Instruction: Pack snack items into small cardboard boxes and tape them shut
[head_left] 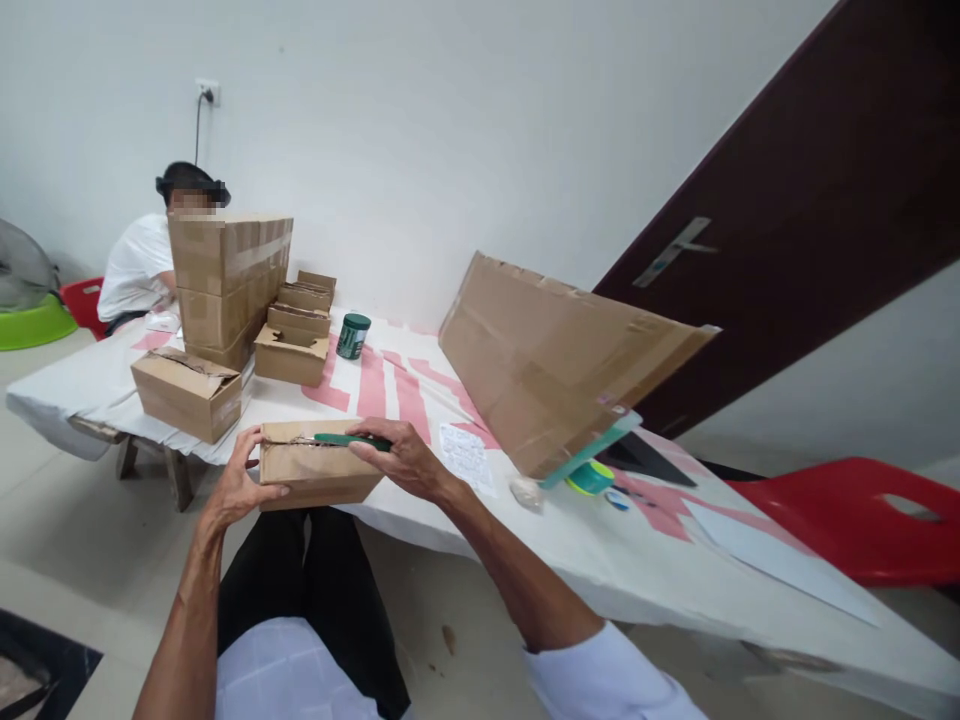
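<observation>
A small brown cardboard box [319, 472] lies at the front edge of the cloth-covered table, directly before me. My left hand [234, 490] grips its left end, thumb on the near side and fingers over the top edge. In my right hand [401, 457] is a green-handled utility knife [339, 439], held nearly flat above the box's top. Its tip points left along the middle seam, where the edges look ragged. I cannot tell whether the blade is in the seam.
To the left stand a closed box [184, 392], stacked cartons [225, 290] and open boxes [291, 352], with a green jar [352, 336] nearby. A person [139, 262] sits behind the stack. A large cardboard sheet [555, 365] leans at right near green tape [590, 477] and a paper [465, 455].
</observation>
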